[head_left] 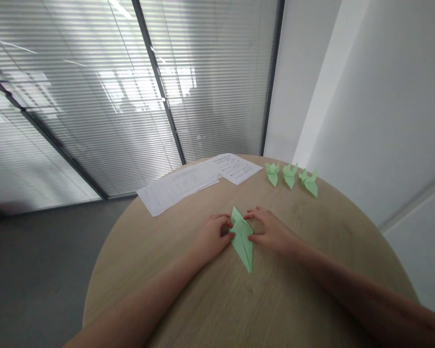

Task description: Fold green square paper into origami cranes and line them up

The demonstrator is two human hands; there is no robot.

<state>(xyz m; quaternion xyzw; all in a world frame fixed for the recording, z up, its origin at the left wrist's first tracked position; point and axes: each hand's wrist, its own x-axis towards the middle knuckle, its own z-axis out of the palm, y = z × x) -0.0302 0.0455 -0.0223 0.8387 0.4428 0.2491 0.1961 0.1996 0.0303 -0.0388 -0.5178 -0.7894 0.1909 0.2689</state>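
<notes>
A light green folded paper [244,241] in a long kite shape lies on the table in front of me, one narrow point toward me and a shorter point away. My left hand [216,235] holds its left edge, thumb and fingertips curled onto the paper. On the opposite edge, my right hand [270,232] has its thumb low and its fingers higher, pinching the side. A crease or slit runs down the middle of the lower half. The fingertips partly cover both side corners.
Three green origami cranes, a left one [273,174], a middle one [290,175] and a right one [309,182], stand at the far right of the round wooden table [137,270]. Printed sheets [181,183] lie at the far left. Behind are blinds [217,106] and a white wall [395,111].
</notes>
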